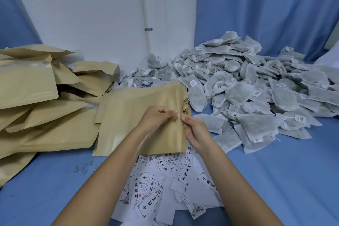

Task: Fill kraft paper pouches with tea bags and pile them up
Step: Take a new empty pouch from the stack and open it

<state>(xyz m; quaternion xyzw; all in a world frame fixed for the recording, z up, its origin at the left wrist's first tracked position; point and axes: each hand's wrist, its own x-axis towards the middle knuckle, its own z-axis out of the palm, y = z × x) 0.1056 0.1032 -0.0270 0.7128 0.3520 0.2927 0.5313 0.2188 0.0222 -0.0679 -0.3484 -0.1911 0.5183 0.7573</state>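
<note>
Both hands meet at the right-hand edge of a flat, matte-tan kraft paper pouch (pixel 135 121), which stands tilted above the blue cloth-covered surface (pixel 275 170) in the middle of the view. The left hand (pixel 158 115) has its fingers curled and pinches that edge from above. The right hand (pixel 195 131) pinches the same edge just below it, fingertips pressed to the paper. The pouch is rectangular, smooth with faint creases, and slightly glossy near its lower corner. Just behind its upper right corner, the layered edges of more flat pouches (pixel 186 103) show as a thin stack. To the left lies a loose, slumped pile of kraft pouches (pixel 36 97), puffed and overlapping at odd angles, some with a pale strip at the mouth. To the right spreads a broad heap of tea bags (pixel 247 88): soft, greyish-green mesh pillows with strings and small white printed tags. Below the hands, white paper labels (pixel 165 181) printed with black characters and framed borders lie scattered and overlapping. A few dark crumbs (pixel 82 168) dot the cloth near the left. Behind stand a white wall (pixel 91 14), a white pipe (pixel 145 14) and a pleated blue curtain (pixel 266 5).
</note>
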